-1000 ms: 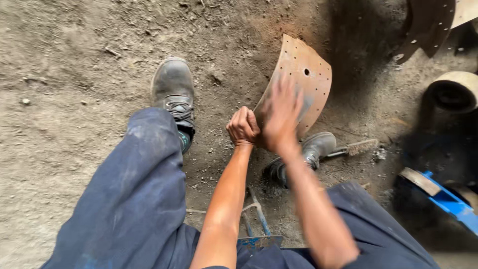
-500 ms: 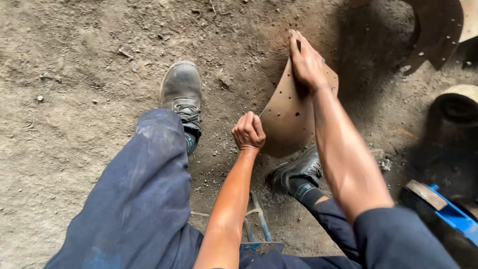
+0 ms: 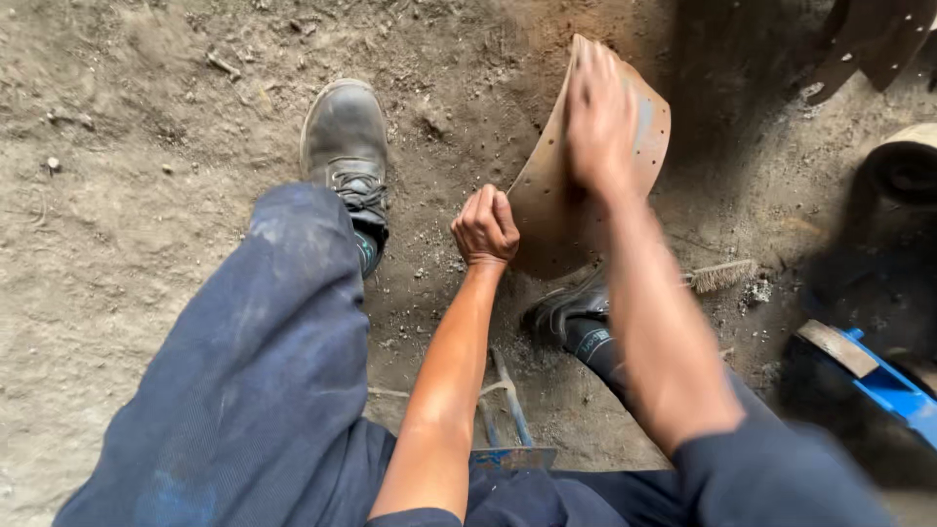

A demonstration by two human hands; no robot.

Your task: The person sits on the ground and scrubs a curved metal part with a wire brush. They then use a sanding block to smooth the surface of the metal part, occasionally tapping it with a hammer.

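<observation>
A curved, rusty metal plate (image 3: 545, 210) with several small holes stands on edge on the dirt ground, just past my right shoe (image 3: 566, 312). My left hand (image 3: 485, 227) is closed in a fist on the plate's lower left edge. Blurred by motion, my right hand (image 3: 597, 117) lies palm down on the upper part of the plate's surface. Whether anything is under that palm is hidden.
My left boot (image 3: 342, 146) rests on the dirt to the left. A wire brush (image 3: 720, 276) lies on the ground right of the plate. Another rusty plate (image 3: 869, 44) and a pale cylinder (image 3: 903, 161) are at the right edge, a blue metal part (image 3: 893, 385) below them.
My right hand swept up from the plate's lower part to its top edge and now sits slightly lower again. My left hand kept its grip on the edge.
</observation>
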